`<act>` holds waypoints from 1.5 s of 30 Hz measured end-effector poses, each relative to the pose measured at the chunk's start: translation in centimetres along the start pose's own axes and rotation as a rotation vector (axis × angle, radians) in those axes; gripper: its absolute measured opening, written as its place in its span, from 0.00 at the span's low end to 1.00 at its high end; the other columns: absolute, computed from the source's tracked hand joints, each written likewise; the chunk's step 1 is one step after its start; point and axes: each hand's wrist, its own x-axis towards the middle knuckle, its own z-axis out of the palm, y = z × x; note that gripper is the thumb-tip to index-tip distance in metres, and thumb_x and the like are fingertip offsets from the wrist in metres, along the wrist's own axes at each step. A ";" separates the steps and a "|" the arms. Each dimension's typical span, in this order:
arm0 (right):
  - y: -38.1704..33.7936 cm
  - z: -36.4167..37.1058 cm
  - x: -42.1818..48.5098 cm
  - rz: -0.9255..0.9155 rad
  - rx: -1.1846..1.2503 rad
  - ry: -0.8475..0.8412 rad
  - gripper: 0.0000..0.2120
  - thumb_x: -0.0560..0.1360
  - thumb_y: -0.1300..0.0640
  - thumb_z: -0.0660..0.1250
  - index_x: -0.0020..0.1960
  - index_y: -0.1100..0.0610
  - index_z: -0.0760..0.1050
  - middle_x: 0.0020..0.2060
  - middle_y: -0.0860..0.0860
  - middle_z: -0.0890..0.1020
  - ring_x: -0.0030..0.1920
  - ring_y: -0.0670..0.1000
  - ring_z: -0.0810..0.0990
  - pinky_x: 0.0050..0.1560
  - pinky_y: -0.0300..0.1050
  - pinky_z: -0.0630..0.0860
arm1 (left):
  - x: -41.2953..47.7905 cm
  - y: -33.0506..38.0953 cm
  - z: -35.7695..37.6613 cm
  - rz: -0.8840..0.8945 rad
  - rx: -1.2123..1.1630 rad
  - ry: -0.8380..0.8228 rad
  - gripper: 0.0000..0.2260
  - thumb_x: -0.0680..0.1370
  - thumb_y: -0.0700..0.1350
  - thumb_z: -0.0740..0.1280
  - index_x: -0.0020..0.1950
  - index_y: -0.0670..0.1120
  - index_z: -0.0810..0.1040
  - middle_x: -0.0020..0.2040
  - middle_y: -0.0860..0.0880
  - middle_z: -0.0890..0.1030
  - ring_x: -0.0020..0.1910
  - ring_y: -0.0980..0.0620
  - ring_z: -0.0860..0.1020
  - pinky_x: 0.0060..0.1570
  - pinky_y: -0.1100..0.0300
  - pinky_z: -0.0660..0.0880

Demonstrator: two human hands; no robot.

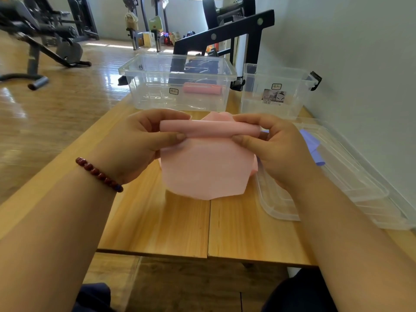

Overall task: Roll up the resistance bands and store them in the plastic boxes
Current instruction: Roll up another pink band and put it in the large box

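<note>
Two hands (137, 143) (279, 152), pinching rolled edge of pink band (202, 172)

A gym or fitness room: left of the wooden table (157, 221) stands a black exercise bench (51, 30) on a plank floor (67, 104), behind the table a heavy black steel frame (227, 30), and farther back more machine uprights (135, 39) (the pink resistance band (202, 167) over the table fits too).

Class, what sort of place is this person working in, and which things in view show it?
Probably a gym or fitness room: a weight bench stands at the left, a black exercise frame rises behind the box, and a pink band is half rolled.
</note>
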 end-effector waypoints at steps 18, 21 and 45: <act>0.0 0.2 -0.3 -0.039 0.017 -0.010 0.19 0.72 0.65 0.74 0.53 0.44 0.79 0.53 0.45 0.81 0.53 0.47 0.81 0.52 0.47 0.81 | -0.4 0.0 1.0 -0.078 -0.028 0.039 0.16 0.68 0.44 0.70 0.55 0.45 0.82 0.49 0.49 0.84 0.47 0.54 0.82 0.47 0.58 0.82; 0.1 0.4 -0.3 0.105 0.142 -0.074 0.17 0.69 0.53 0.75 0.56 0.43 0.78 0.55 0.49 0.81 0.53 0.51 0.81 0.49 0.44 0.80 | -0.4 0.0 1.1 -0.077 -0.035 0.040 0.15 0.66 0.42 0.70 0.53 0.46 0.82 0.45 0.52 0.84 0.44 0.55 0.82 0.48 0.56 0.81; -0.5 0.9 -0.5 0.080 0.216 0.001 0.08 0.66 0.57 0.76 0.43 0.46 0.85 0.52 0.49 0.84 0.53 0.50 0.83 0.50 0.46 0.81 | -0.5 -0.7 1.2 0.017 0.001 -0.003 0.14 0.68 0.46 0.73 0.53 0.49 0.83 0.56 0.47 0.83 0.55 0.46 0.82 0.50 0.52 0.82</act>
